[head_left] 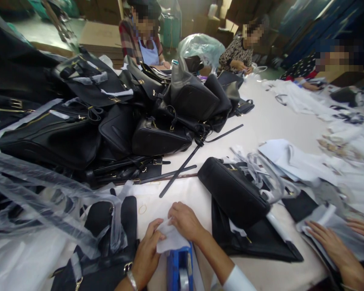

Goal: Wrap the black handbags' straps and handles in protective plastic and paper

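Observation:
My left hand (146, 254) and my right hand (185, 221) meet at the bottom centre, both closed on a crumpled white piece of paper or fabric (171, 239). Just below them stands a blue tape dispenser (179, 267). A black handbag (233, 191) lies to the right of my right hand, on a flat black piece (261, 241). Another black bag wrapped in clear plastic (104, 230) lies to the left of my left hand.
A big heap of black handbags (115, 117) and loose straps (182, 167) covers the left and middle of the white table (269, 117). White paper and plastic scraps (315, 165) litter the right. A co-worker's hands (336, 246) rest at lower right; three people sit at the far side.

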The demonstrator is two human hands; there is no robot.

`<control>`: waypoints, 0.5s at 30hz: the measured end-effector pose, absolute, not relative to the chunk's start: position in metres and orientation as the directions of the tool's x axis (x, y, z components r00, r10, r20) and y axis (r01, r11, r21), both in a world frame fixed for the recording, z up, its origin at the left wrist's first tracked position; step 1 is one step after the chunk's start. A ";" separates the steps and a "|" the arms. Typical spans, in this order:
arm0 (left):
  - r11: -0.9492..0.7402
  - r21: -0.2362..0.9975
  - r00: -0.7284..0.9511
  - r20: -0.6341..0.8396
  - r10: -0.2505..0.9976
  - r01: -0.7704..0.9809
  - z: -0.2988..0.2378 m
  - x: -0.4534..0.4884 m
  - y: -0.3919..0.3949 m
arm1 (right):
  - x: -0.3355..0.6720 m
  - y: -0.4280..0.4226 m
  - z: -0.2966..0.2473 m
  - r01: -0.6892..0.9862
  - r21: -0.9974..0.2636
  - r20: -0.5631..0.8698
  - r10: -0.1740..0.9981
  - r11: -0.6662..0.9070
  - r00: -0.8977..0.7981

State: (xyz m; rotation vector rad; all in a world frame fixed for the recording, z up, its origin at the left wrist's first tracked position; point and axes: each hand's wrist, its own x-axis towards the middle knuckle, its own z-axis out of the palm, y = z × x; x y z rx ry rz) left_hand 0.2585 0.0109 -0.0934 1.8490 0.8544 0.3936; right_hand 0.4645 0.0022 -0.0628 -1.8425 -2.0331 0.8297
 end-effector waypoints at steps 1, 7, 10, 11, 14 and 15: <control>-0.208 0.908 0.706 -0.122 0.698 0.363 -0.093 0.259 0.013 | 0.465 0.001 -0.065 0.816 -0.577 -0.170 0.974 0.027 -0.152; -0.058 0.935 0.720 -0.228 0.655 0.349 -0.095 0.265 0.025 | 0.466 -0.008 -0.080 0.820 -0.567 -0.216 0.975 -0.074 -0.061; -0.059 0.918 0.713 -0.263 0.650 0.392 -0.097 0.268 0.027 | 0.465 -0.010 -0.085 0.793 -0.586 -0.250 0.968 -0.167 0.019; -0.061 0.916 0.712 -0.266 0.649 0.397 -0.096 0.269 0.027 | 0.464 -0.011 -0.087 0.769 -0.604 -0.254 0.965 -0.210 0.064; -0.065 0.903 0.682 -0.272 0.679 0.425 -0.092 0.271 0.027 | 0.464 -0.014 -0.090 0.683 -0.654 -0.243 0.945 -0.325 0.217; -0.072 0.892 0.658 -0.274 0.701 0.447 -0.091 0.272 0.027 | 0.464 -0.015 -0.092 0.664 -0.664 -0.236 0.939 -0.345 0.252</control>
